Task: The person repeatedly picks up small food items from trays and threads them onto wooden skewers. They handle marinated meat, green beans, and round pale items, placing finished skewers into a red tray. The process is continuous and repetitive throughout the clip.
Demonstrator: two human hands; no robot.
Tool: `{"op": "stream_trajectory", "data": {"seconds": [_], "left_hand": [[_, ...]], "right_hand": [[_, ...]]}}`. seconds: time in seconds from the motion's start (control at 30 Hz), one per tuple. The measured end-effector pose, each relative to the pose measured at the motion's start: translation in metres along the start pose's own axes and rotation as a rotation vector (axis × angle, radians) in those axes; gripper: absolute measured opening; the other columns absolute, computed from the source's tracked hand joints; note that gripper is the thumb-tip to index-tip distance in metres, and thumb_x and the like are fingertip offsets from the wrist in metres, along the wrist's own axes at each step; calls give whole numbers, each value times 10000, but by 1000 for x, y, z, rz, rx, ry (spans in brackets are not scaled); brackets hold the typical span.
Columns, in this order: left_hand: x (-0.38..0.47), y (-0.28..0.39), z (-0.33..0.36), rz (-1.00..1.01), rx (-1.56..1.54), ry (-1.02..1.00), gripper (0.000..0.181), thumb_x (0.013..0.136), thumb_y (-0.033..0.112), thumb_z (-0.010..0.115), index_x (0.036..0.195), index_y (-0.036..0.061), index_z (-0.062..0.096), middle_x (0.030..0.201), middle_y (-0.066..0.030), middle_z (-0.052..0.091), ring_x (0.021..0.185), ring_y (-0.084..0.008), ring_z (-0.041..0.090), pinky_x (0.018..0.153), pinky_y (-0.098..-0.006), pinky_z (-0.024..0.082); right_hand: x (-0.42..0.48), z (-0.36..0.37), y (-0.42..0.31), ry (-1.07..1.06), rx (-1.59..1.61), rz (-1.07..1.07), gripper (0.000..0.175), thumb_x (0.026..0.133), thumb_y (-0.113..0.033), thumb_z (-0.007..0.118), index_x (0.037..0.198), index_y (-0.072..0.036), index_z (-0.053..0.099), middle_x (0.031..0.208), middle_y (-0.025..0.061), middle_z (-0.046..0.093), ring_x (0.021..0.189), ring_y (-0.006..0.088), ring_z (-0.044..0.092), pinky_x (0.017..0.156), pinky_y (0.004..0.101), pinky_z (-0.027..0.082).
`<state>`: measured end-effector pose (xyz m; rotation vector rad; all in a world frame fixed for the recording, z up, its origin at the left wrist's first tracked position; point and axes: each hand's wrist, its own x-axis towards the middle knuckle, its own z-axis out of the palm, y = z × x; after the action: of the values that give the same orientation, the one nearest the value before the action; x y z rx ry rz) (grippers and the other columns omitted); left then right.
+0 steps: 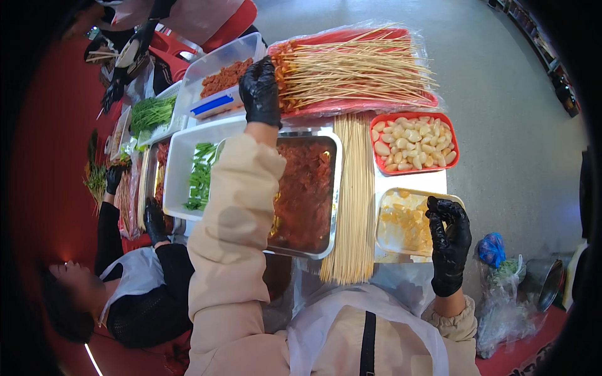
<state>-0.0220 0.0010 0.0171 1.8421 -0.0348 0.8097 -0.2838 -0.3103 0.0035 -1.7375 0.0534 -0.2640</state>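
Observation:
My left hand (260, 91), in a black glove, reaches to the meat end of the skewers on a red tray, beside a clear plastic box of minced red food (227, 79); its fingertips are hidden. My right hand (449, 244), also gloved, is raised by a shallow tray of yellowish pieces (400, 218), fingers curled; whether it holds anything is unclear. Many skewers (352, 66) lie on the red tray (425, 97). A metal tray of red marinated meat (303, 197) stands beside a bundle of bare wooden skewers (350, 197). Peeled garlic cloves (414, 141) fill a red tray.
A white tub (176, 188) holds cut green vegetables (201, 176); a white basket (176, 124) holds leafy greens (153, 113). At the left a co-worker (146, 282) handles skewers, and another person's gloved hands show at top left. Plastic bags (505, 301) and a metal pot (541, 282) stand at the right.

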Motion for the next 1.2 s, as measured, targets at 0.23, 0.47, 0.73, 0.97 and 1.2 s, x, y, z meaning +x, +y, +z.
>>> {"op": "stream_trajectory", "data": {"seconds": [0.23,0.47,0.73,0.97,1.2], "left_hand": [[-112,78,-65,-22,-266,-254,207,894,3,502,1087,-48,558,1104,-109,593,1007,-162,559,912,-255,437],[-187,114,-110,-404,-366,-287,280,906,51,487,1164,-31,556,1157,-125,589,1074,-185,543,950,-291,413],[-221,116,-118,-455,-315,-274,242,903,65,498,1110,9,610,1106,-92,613,1047,-180,558,922,-291,424],[-230,126,-116,-515,-353,-324,232,912,55,489,1108,9,604,1102,-86,607,1031,-166,553,929,-293,410],[-240,125,-112,-538,-328,-326,230,890,25,532,1113,11,587,1094,-79,601,1000,-152,560,893,-275,429]], "right_hand": [[-7,18,-14,-123,-204,-130,208,805,49,574,988,-21,644,902,97,592,770,182,567,704,270,456],[-10,-13,3,-151,-444,-107,257,785,55,579,1022,-27,639,868,89,584,696,171,549,643,276,456],[-13,-2,20,-303,-676,-331,304,750,-1,657,1049,-44,629,960,147,596,860,302,576,760,357,467],[0,41,27,-438,-874,-490,272,726,-78,617,993,-28,598,861,156,559,822,341,535,728,427,454],[9,43,51,-460,-930,-542,187,714,-64,613,895,-28,584,841,154,538,850,338,531,717,424,455]]}}
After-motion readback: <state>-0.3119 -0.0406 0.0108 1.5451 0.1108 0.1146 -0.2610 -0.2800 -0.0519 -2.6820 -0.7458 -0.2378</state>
